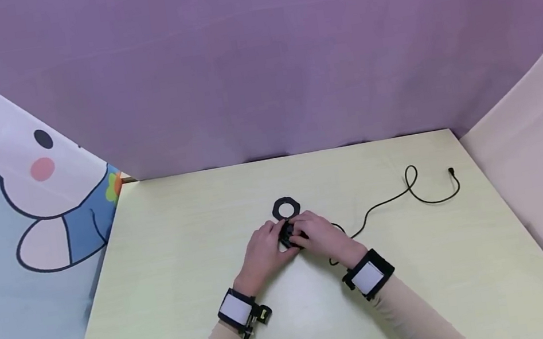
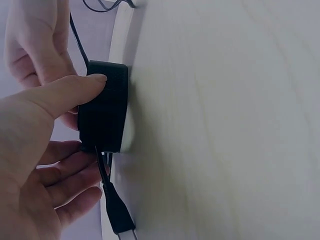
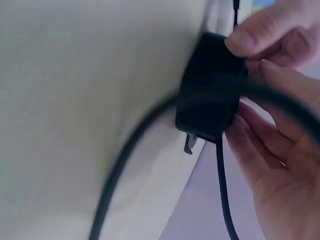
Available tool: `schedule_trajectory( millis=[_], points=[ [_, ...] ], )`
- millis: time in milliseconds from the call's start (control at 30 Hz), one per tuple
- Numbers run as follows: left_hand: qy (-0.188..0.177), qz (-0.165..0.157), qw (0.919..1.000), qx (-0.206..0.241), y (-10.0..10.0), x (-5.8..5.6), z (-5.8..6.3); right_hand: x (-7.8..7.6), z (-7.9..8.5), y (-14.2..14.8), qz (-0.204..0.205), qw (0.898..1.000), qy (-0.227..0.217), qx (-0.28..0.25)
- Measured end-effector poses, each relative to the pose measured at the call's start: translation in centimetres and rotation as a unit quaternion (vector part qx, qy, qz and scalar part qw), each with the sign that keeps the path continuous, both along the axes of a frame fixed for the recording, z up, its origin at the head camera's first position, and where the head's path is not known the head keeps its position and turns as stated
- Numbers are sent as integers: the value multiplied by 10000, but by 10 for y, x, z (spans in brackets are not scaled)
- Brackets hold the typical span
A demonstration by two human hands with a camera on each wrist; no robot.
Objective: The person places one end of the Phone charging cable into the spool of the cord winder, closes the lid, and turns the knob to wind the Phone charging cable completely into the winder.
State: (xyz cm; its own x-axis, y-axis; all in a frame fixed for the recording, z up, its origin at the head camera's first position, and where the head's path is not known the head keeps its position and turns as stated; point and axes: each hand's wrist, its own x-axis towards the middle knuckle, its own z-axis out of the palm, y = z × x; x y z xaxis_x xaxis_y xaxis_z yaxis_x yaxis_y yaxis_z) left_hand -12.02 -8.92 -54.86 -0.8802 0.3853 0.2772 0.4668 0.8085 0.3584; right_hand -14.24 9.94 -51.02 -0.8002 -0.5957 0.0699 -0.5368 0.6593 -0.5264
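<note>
Beige sleeves (image 1: 417,317) are closest, each with a wrist unit (image 1: 235,310) strapped on, coming in from the near side. Small black box (image 2: 104,117) sits between the hands, roughly mid-desk (image 1: 181,228). Left hand (image 1: 262,254) has its grip pinching the box, thumb on the near face, fingers around the far side, probably to keep it steady for the other hand. Right hand (image 1: 319,235) has bent fingers against the box's top and far side; honestly can't tell what, if anything, that grip is pinching. Black ring (image 1: 285,200) lies just beyond the box, can't say if they touch. Cable (image 1: 384,201) wanders off right with one loop, so its far end is out of the way, I guess. Short plug (image 2: 118,212) pokes out left.
</note>
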Motion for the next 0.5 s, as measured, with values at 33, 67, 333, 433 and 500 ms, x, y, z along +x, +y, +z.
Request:
schedule_trajectory(
  millis=[33, 67, 333, 433, 500],
  points=[
    [-14, 0, 10000, -6, 0, 0, 1, -1, 2, 1, 25, 10000, -63, -11],
    [-32, 2, 10000, -17, 0, 0, 1, -3, 3, 1, 33, 9999, -128, -26],
    [-77, 97, 9997, -231, 0, 0, 3, -24, 17, 1, 298, 9994, 105, -153],
    [-57, 108, 9993, -357, 0, 0, 2, -34, 22, 0, 403, 9990, 166, 41],
    [-30, 107, 9991, -416, 0, -1, 2, -41, 25, -1, 432, 9987, 49, 249]
  ],
)
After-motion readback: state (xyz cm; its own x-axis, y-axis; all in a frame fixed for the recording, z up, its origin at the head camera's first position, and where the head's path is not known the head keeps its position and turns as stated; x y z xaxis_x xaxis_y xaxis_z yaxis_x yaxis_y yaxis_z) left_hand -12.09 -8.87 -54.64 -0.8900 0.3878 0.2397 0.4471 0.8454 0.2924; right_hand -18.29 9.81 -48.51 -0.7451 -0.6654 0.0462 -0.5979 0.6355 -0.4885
